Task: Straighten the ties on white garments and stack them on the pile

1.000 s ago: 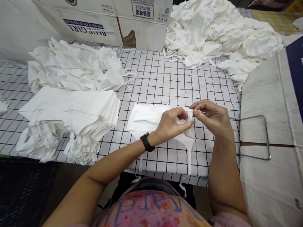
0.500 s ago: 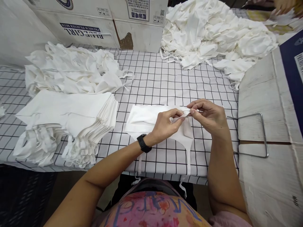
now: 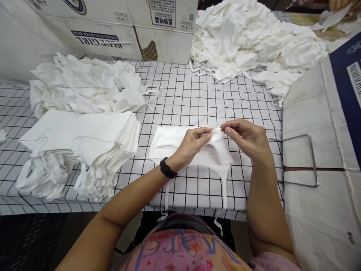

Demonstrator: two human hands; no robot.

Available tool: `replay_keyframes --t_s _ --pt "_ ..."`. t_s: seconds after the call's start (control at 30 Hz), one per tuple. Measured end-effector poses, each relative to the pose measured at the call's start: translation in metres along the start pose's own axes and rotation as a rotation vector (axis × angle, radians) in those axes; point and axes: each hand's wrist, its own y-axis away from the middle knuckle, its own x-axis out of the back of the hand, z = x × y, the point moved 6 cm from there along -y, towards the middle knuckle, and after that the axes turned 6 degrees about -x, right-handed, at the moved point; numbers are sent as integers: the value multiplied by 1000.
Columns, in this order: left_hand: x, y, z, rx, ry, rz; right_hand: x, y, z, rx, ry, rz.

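Note:
A white cloth bag [image 3: 169, 141] lies flat on the checked table [image 3: 186, 98] in front of me, its two straps hanging over the near edge. My left hand [image 3: 194, 141], with a black watch on the wrist, pinches the bag's right end and lifts a fold of it. My right hand [image 3: 245, 137] is pinched at the same corner of the bag, fingertips close to those of the left hand.
A neat stack of folded white bags [image 3: 81, 139] lies at the left, a looser heap [image 3: 84, 84] behind it. A big pile of white bags [image 3: 254, 41] fills the far right. Cardboard boxes [image 3: 121, 26] stand at the back, another box [image 3: 318, 150] with a wire frame [image 3: 296, 162] at my right.
Both hands stayed at the bag's right end. The left hand has pulled the fold of cloth up and slightly left; the right fingers have drawn a little apart from it.

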Motion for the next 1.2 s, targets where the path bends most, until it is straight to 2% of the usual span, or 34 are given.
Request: replay_keyframes --t_s 0.23,0.53,0.67,0.77,0.9,1.0,1.1,1.2 --pt "3 -2 -5 34 96 -5 -1 -1 0 -35 -5 5" --pt "1 -3 -5 38 85 -28 -8 -1 3 -79 25 22" --pt "-1 -4 -4 50 127 -33 -5 -1 7 -110 -50 30" --pt "0 -6 -4 68 128 -21 -7 -2 8 -129 -111 -42" --pt "0 -7 -3 65 132 -39 -19 -4 6 -120 -118 -242" --pt "5 -6 -4 69 120 -19 -25 -4 7 -155 -124 -342" --pt "10 -5 -6 100 125 12 -25 -2 10 -210 -134 -367" --pt "12 -2 -6 123 140 26 -22 -2 12 -229 -162 -340"
